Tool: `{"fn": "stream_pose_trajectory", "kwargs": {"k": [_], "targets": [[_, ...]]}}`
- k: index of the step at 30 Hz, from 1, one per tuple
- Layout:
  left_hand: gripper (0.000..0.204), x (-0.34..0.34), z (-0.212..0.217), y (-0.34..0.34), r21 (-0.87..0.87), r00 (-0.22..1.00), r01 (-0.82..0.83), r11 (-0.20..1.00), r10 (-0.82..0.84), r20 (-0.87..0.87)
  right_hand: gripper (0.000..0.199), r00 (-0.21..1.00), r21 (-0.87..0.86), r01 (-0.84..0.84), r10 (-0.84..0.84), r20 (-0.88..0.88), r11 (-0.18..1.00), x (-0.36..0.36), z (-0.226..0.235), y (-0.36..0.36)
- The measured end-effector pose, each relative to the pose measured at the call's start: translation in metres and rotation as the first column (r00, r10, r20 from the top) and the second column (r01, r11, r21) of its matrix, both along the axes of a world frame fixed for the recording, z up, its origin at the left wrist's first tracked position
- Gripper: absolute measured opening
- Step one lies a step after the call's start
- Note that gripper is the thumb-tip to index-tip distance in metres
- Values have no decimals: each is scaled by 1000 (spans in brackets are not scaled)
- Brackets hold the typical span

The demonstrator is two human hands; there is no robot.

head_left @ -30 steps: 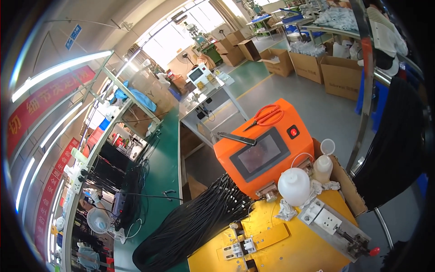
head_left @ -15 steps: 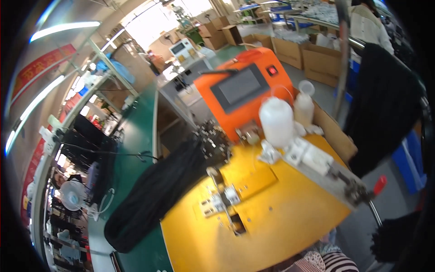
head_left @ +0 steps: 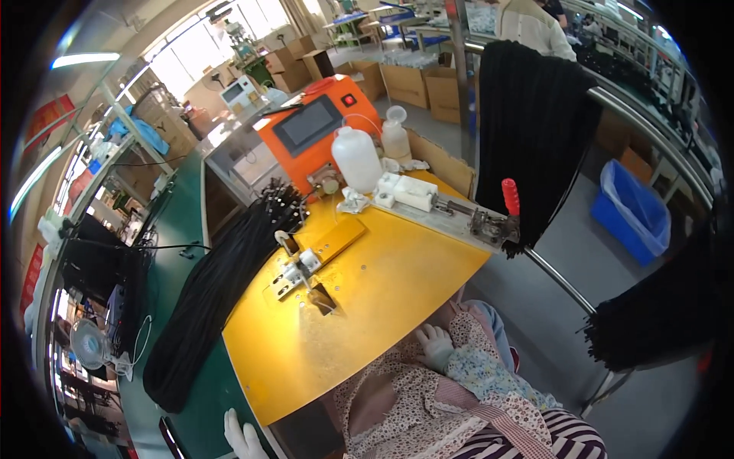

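Lying at left along the green table [head_left: 210, 405], beside the yellow plate [head_left: 367, 321]: a looped bundle of black cables [head_left: 199, 298], probably soft and floppy, weighty as a bunch, slick-skinned, most delicate at the small shiny ends; best held around the middle. Too small to make out: the exact form of those ends. Next, near the plate's lower corner, the gloved left hand [head_left: 243, 440], grip empty as far as visible, fingers straight, wrist cut off below. Farther right, the gloved right hand [head_left: 436, 346] against the patterned apron [head_left: 417, 417], fingers slightly apart, palm hidden; cannot tell whether pinching cloth.
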State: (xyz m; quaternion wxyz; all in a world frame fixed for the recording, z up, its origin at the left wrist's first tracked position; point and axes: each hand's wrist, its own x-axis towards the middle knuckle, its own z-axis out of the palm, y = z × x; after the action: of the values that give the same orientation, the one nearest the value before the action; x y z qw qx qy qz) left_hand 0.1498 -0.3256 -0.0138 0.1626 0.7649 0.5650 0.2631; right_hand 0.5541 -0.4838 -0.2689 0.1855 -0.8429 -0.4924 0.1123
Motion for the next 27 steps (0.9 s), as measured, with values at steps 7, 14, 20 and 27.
{"fn": "stream_pose_trajectory", "kwargs": {"k": [7, 14, 20, 27], "targets": [[44, 53, -14, 17, 171, 987, 142, 975, -152, 49, 59, 997, 183, 27, -13, -79, 983, -16, -9, -34], [51, 65, -3, 26, 284, 977, 204, 937, -212, -3, 36, 928, 221, -303, 340, -154, 927, -19, 122, -43], [59, 96, 27, 66, 447, 912, 410, 795, -360, -196, 17, 684, 357, -410, 542, -488, 839, 21, 295, -12], [65, 201, 39, 163, 460, 830, 558, 691, -459, -318, 14, 913, 530, -385, 397, 97, 755, 69, 349, 141]]}}
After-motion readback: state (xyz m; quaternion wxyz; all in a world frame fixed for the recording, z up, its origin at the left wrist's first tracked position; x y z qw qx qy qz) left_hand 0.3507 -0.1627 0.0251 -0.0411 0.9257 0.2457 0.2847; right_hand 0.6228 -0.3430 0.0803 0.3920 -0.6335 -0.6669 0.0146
